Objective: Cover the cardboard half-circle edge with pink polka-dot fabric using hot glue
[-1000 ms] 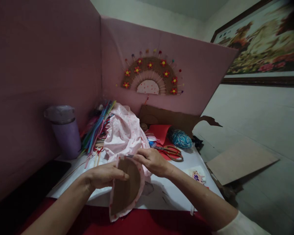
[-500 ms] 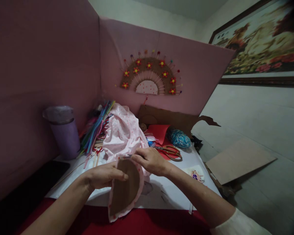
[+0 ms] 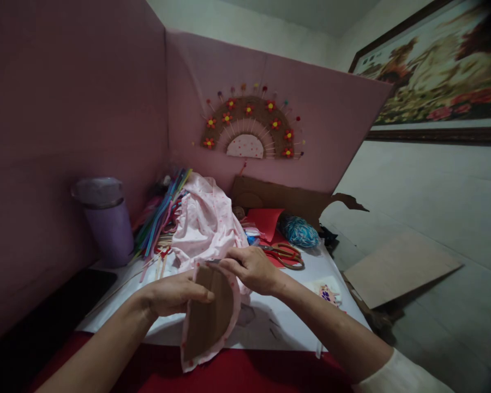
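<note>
My left hand (image 3: 180,293) grips a half-round piece of brown cardboard (image 3: 211,322), its thumb lying across the face and its fingers behind, out of sight. Pink dotted fabric (image 3: 234,319) sticks out as a border around the cardboard. At the top corner of that piece, my right hand (image 3: 251,268) is closed around a slim grey, metallic-looking tool (image 3: 213,262), whose tip lies at the fabric edge. Most of the tool is hidden by the fingers, so its kind cannot be made out. The piece is held tilted above the front of the white table (image 3: 278,330).
Crumpled pink dotted fabric (image 3: 207,218) lies behind my hands. Red-handled scissors (image 3: 286,255), blue yarn (image 3: 298,231) and red sheets (image 3: 265,221) are to its right. Pipe cleaners (image 3: 163,218) and a purple tumbler (image 3: 108,224) stand left. A decorated cardboard arch (image 3: 249,105) hangs on the pink panel.
Both hands and the cardboard piece stay almost in place. The slim tool at the top edge shows only a very slight shift.
</note>
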### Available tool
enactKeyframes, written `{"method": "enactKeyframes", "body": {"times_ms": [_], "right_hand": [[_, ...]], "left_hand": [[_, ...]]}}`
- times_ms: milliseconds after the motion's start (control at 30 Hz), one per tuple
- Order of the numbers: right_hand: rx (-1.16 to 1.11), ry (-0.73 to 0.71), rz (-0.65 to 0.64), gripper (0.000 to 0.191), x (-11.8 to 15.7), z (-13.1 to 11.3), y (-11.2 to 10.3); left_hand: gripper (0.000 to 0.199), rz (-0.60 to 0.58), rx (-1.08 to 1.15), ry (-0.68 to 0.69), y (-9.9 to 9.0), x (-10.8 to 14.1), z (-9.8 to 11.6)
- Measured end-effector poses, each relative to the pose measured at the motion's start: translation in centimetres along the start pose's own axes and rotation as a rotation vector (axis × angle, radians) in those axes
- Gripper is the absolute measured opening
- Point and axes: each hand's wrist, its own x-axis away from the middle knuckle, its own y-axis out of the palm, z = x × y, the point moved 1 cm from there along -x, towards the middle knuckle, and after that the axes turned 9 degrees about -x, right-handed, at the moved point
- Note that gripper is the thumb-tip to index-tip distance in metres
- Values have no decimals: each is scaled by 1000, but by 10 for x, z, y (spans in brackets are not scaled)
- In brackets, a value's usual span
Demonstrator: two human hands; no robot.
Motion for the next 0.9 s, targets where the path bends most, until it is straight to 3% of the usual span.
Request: {"method": "enactKeyframes", "body": {"times_ms": [600, 900], "right_hand": [[-28, -71, -99, 33, -9, -15, -6], [-55, -61, -57, 36, -4, -3, -4]], "left_hand": [[36, 6, -15, 7, 1, -1, -1], [37, -1, -18, 3, 1, 0, 2]]}}
